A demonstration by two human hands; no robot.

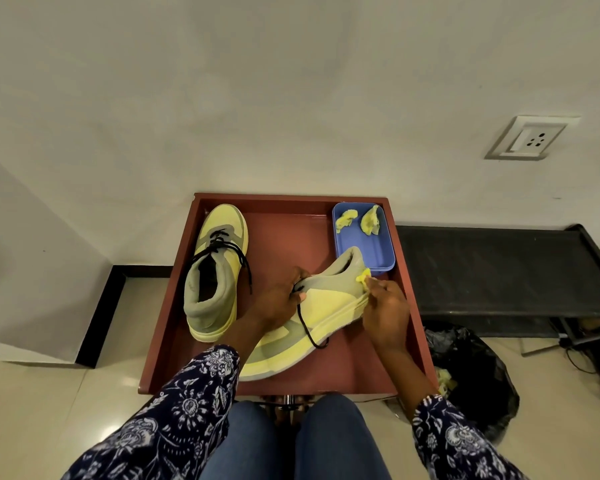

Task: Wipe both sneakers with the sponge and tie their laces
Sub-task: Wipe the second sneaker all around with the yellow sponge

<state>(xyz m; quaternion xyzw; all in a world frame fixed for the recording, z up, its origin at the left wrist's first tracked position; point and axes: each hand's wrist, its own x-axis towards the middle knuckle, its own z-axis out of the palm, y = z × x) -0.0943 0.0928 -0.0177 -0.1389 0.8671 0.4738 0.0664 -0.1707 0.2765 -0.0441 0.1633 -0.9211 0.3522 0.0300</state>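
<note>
**Wiping the heel side of the near sneaker**

The red tray sits on a stand in front of the person's knees, against a pale wall. At its left side stands one sneaker, upright, toe to the far edge, black laces loose. The second sneaker lies tipped on its side near the tray's middle, its long axis running from toe at near left to heel at far right, sole edge facing right. A blue tub at the far right corner holds two spare yellow sponge scraps.

The left hand reaches in from the near left and grips the tipped sneaker at its collar and tongue, fingers curled round the opening, steadying it. A loose lace trails from there across the upper toward the near edge.

The right hand comes from the near right, wrist bent, fingers pinching a small yellow sponge against the grey heel panel. The sponge is just beyond the fingertips, at the sneaker's far right end, so the right hand is the nearer one for wiping. From here a stroke would likely run along the long axis, toward the toe.

Neither sneaker looks tied yet.
</note>
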